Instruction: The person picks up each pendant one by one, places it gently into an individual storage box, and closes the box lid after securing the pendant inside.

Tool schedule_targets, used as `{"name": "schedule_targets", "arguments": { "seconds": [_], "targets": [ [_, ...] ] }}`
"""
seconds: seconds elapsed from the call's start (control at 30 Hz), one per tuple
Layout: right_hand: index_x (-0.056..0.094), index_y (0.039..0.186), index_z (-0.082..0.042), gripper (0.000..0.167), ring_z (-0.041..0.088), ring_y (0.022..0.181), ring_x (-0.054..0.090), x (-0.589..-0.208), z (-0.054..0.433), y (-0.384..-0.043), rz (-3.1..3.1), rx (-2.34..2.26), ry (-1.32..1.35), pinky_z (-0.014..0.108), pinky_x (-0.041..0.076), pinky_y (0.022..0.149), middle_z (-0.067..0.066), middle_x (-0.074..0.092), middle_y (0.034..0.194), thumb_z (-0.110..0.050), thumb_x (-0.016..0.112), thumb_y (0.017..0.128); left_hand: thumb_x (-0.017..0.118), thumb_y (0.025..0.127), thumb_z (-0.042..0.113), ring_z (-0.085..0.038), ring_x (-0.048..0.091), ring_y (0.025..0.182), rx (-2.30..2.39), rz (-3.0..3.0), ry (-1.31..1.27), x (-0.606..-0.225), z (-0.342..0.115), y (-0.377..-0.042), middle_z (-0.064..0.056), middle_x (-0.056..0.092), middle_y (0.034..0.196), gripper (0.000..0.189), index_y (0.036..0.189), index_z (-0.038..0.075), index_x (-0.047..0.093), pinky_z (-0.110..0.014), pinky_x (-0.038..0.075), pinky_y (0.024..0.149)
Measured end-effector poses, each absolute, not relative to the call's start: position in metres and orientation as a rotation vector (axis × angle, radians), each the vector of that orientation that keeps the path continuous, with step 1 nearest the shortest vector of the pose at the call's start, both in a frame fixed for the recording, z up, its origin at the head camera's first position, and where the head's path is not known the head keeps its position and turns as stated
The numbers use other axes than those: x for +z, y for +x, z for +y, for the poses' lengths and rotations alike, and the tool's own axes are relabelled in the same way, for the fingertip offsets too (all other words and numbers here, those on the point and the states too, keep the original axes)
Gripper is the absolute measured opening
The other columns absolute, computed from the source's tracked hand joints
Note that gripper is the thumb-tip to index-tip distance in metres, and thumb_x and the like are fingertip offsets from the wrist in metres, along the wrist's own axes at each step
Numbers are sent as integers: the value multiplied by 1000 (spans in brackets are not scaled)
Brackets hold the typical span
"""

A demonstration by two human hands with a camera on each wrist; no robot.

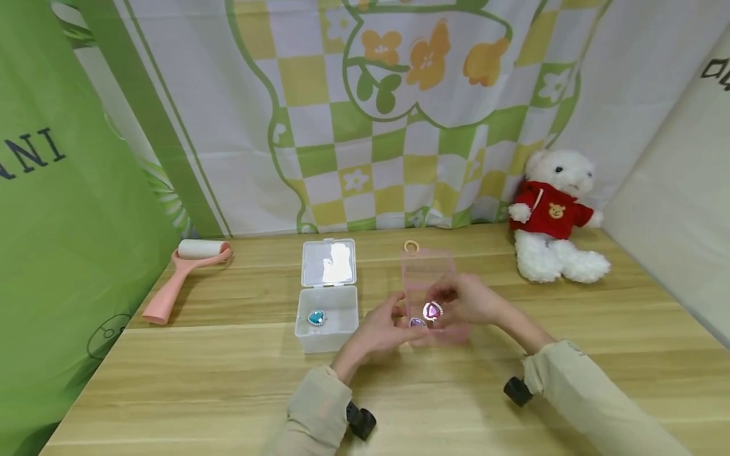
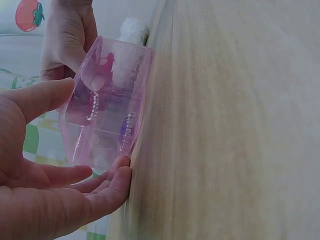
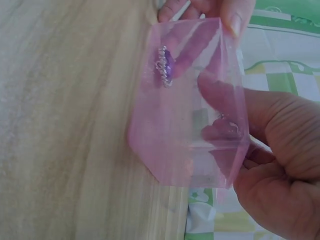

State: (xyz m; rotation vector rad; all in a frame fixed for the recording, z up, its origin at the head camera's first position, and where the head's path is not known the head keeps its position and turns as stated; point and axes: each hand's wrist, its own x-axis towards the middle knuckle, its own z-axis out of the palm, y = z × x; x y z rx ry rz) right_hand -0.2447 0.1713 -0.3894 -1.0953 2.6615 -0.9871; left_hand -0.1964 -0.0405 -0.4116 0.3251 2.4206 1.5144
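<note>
A clear pink plastic box (image 1: 447,334) stands on the table with its lid (image 1: 424,266) raised. The left hand (image 1: 381,324) holds its left side, thumb and fingers spread along the wall. Reaching into the box from the right, the right hand (image 1: 469,301) pinches a pink heart-shaped gem ornament (image 1: 433,311) with a sparkling silver rim. Low in the same box lies a purple gem ornament (image 3: 167,66), also edged in silver. To the left, a white lidded box (image 1: 326,342) stands open, holding a blue heart-shaped gem ornament (image 1: 316,317).
A pink-handled lint roller (image 1: 177,278) lies at the table's left. Behind the pink box is a small yellowish ring (image 1: 411,246). A white teddy bear (image 1: 552,215) in a red top sits at the back right. Patterned curtains (image 1: 388,152) hang behind the table.
</note>
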Motion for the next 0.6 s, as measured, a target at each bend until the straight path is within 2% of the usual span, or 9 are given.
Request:
{"name": "schedule_targets", "arguments": {
  "seconds": [0.27,0.6],
  "targets": [
    [70,91,0,28,17,79,60,-385,170,-239,2723,-920,-1131,34,53,70,6,66,86,2,82,65,79,80,28,-29,58,109,1490,2440,329,-408,-39,-195,-19,58,127,84,146,2,34,-46,46,94],
    [70,92,0,27,19,80,61,-389,170,-243,2676,-990,-1076,34,53,71,8,68,86,0,82,67,79,80,27,-29,58,108,1516,2423,318,-412,-41,-195,-18,57,127,84,147,3,34,-45,47,93]
  ]
}}
